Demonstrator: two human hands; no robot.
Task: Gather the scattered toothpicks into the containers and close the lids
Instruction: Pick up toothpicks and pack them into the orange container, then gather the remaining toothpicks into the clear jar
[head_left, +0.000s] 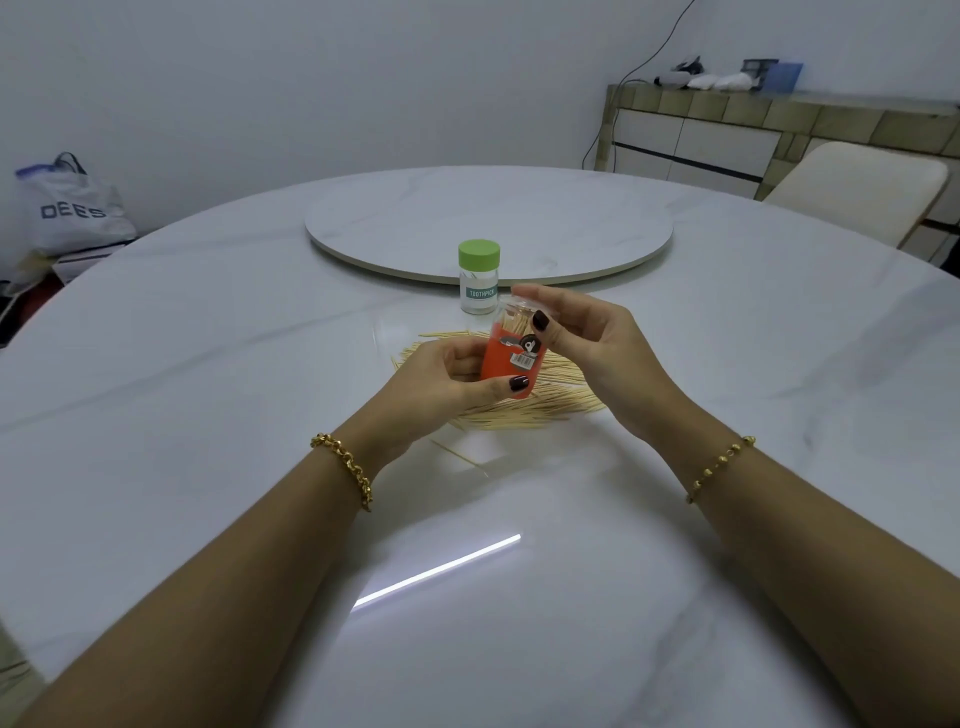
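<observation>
Head view: a person at a round marble worktop, both forearms coming in over the near edge.
Bag: off the worktop, beyond its far left edge; no part in the job.
Left hand: grips the lower, red half of the red jar, thumb across the front and fingers curled behind.
Green jar: upright past the hands, just before the near rim of the turntable, lid on. How full it is cannot be told.
Red jar: held off the worktop over its middle, leaning slightly; sticks show through the clear upper part, so it holds some already.
Toothpicks: a loose pile lying flat under the hands and out to their right, with a few strays toward the near edge.
Right hand: fingers curled round the red jar's clear top, thumb pressed on its side. Whether a lid sits there or the mouth is bare cannot be told.
Chair and sideboard: beyond the far right edge, well apart from the work.
Done, as far as it shows: the green jar looks closed, and the red jar is partly filled.
Left: most of the pile lies ungathered, and the red jar's lid must be shut afterwards. By my reading, well under half is finished.
</observation>
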